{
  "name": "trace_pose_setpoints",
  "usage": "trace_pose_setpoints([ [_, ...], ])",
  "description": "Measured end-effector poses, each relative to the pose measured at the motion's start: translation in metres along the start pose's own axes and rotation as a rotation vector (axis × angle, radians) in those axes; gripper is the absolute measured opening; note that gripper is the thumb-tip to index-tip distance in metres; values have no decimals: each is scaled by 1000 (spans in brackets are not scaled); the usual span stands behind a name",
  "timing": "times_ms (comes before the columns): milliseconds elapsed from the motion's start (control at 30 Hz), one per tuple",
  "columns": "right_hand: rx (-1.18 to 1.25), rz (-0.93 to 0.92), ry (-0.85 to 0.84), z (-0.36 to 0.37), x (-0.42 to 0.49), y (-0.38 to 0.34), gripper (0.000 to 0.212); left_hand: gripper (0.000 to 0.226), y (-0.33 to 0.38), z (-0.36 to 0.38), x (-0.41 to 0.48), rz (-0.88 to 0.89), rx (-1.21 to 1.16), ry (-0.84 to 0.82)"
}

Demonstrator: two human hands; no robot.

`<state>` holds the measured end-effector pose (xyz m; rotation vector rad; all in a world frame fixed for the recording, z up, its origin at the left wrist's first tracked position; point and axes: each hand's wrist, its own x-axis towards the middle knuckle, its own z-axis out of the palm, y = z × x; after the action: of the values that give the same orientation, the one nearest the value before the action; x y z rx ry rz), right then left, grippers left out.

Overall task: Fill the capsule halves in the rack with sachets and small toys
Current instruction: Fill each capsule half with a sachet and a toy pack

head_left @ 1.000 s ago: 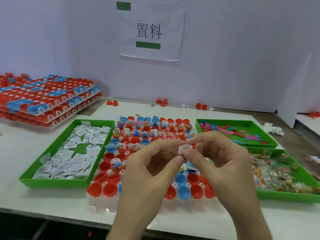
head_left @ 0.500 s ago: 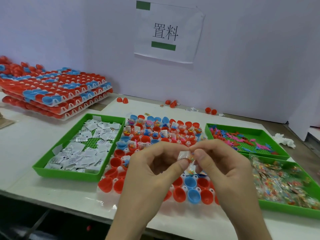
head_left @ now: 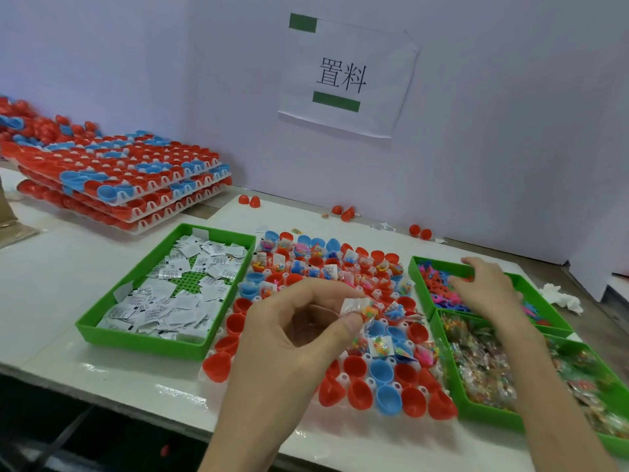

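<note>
A white rack (head_left: 218, 381) of red and blue capsule halves lies in the middle of the table; the far rows hold sachets and toys, the near rows look empty. My left hand (head_left: 292, 338) hovers over the rack and pinches a small clear packet of coloured beads (head_left: 360, 306) between thumb and fingers. My right hand (head_left: 483, 284) reaches into the far right green tray (head_left: 413, 267) of small pink and blue toys, fingers curled down onto the pile. Whether it holds a toy is hidden.
A green tray (head_left: 146, 338) of white sachets sits left of the rack. A second green tray (head_left: 476, 408) of clear toy packets is at the near right. Stacked racks of capsule halves (head_left: 126, 178) stand at the far left. Loose red halves lie by the wall.
My right hand let go of the packet and moved right into the toy tray. My left hand keeps the packet alone. The view shifted left.
</note>
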<state>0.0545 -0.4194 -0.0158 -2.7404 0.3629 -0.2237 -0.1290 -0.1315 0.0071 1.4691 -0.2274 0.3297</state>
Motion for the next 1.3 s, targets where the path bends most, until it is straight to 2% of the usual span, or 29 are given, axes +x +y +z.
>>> trace_pose_setpoints([
  [67,-164,92,-109,13,15,14,57,17,0,0,0,1,14,4],
  [100,-172,103,-132,19,18,18,52,17,0,1,1,1,21,6],
  [200,-33,49,0,29,13,15,17,15,0,1,1,-2,17,14],
  [233,18,42,45,29,9,13,13,15,0,2,0,-2,16,11],
  [300,89,52,97,29,5,12,17,15,0,3,-1,-1,14,-4],
  [400,119,50,119,28,3,14,12,19,2,6,-1,11,23,-18],
  [500,129,39,159,26,4,16,20,22,2,7,0,19,39,-12],
  [567,154,18,180,26,5,17,16,21,2,8,-1,14,44,-14],
  [633,186,-37,138,25,7,16,7,19,1,9,-1,10,46,-13],
  [700,151,-111,57,26,6,13,12,19,0,10,-1,4,48,-14],
  [767,130,-150,49,27,5,11,4,19,0,11,0,-2,47,-17],
  [867,151,-160,95,28,7,14,14,19,0,12,0,-6,43,-17],
  [967,167,-170,138,31,11,18,5,20,-1,12,0,-1,50,-19],
  [1067,200,-174,255,34,16,22,8,18,-1,12,0,-7,44,-19],
  [1200,330,-172,384,28,14,20,9,20,0,10,0,-7,37,-26],
  [1300,585,-204,379,14,11,12,13,19,0,8,0,-8,20,-31],
])
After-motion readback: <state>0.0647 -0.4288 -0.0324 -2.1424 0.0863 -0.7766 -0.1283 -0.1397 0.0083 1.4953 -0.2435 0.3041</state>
